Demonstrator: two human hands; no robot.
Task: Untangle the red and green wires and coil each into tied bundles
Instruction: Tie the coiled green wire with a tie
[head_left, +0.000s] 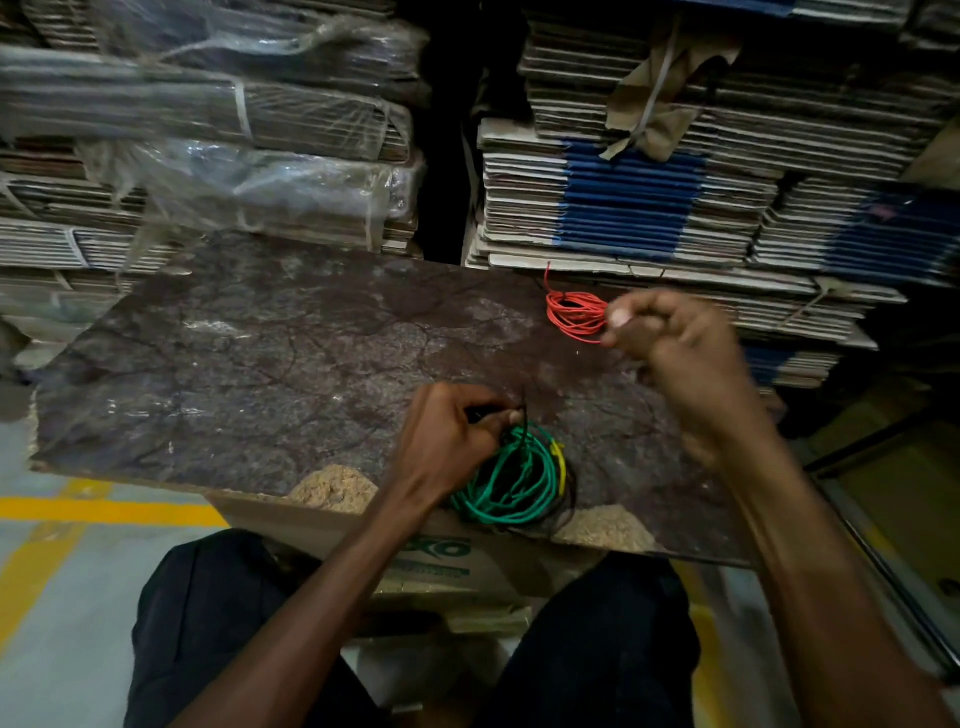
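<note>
A coiled green wire (511, 480) lies near the front edge of the dark marbled board (234, 353), with a short yellow piece and thin black strands along its right side. My left hand (447, 441) grips the coil at its top left, its fingers curled round the green loops and a thin black tie that sticks up. A small red wire bundle (574, 312) sits at the board's far right, one loose end pointing up. My right hand (675, 353) is raised beside it, fingers curled; whether it pinches anything is blurred.
Stacks of flattened cardboard (649, 208) rise right behind the board, some wrapped in plastic (234, 171). The board rests on a cardboard box (441, 561) between my knees. Chipped patches (335, 488) show at its front edge. Grey floor with yellow lines (78, 509) lies at the left.
</note>
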